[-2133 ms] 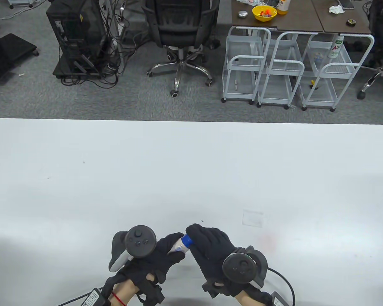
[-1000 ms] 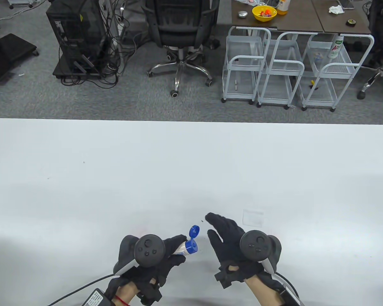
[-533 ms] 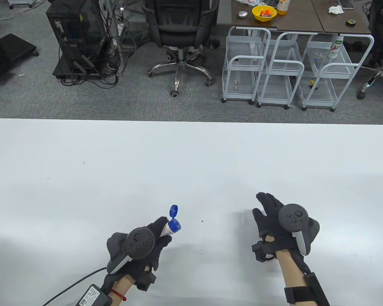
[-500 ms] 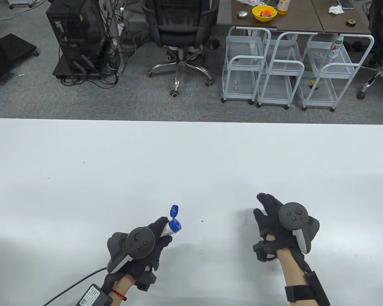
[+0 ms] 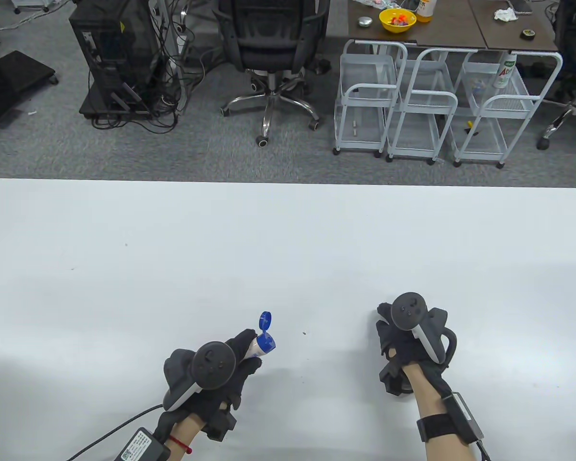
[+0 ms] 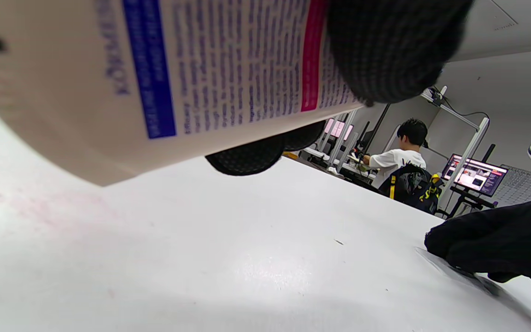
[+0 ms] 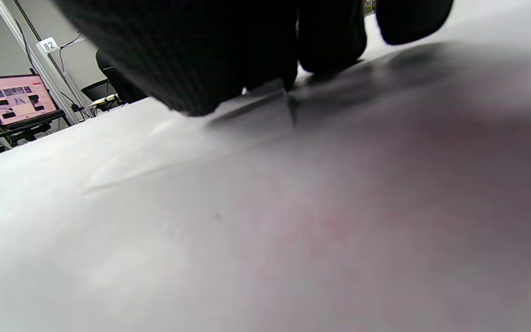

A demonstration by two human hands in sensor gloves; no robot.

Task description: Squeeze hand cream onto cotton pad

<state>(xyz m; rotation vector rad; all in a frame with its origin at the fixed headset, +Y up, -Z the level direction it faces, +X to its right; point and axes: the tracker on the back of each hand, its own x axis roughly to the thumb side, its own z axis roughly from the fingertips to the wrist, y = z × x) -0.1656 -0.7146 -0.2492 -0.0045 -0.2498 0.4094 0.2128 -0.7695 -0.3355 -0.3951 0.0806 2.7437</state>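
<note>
Cream tube (image 5: 258,346), cap flipped open, sits gripped in your left hand (image 5: 211,372) at lower centre. Your right hand (image 5: 403,336) presses fingers down on the pad at lower right; its grip I cannot tell. If the pad slides, cream may land on the worktop (image 5: 288,249).

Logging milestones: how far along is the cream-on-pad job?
Done: the tube's blue flip cap stands open, held by the left hand. In hand: the right hand presses down on the thin pad on the table. Left: no cream visible yet.
</note>
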